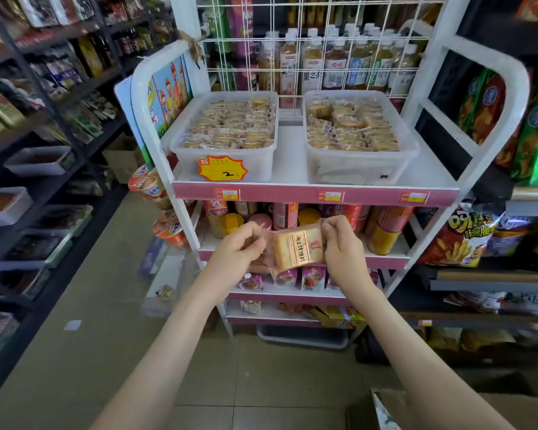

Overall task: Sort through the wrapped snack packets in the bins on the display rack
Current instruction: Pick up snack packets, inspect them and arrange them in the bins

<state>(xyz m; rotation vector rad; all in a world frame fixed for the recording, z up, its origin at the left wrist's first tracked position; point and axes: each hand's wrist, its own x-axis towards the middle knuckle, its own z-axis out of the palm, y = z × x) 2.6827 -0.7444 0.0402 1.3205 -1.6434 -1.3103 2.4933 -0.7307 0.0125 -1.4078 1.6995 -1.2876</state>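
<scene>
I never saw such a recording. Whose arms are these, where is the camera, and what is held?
No machine here. One wide camera sits on a person's head and looks down, so the bare arms are that person's own. The left hand and the right hand each pinch one side of a wrapped snack packet, held before a white display rack. On its top shelf stand the left bin and the right bin, both clear and full of similar packets.

Top shelf [289, 156]: open above and in front; bare strip between left bin [258, 166] and right bin [354, 169]. Wire grid panel [292, 40] closes the rear.
</scene>
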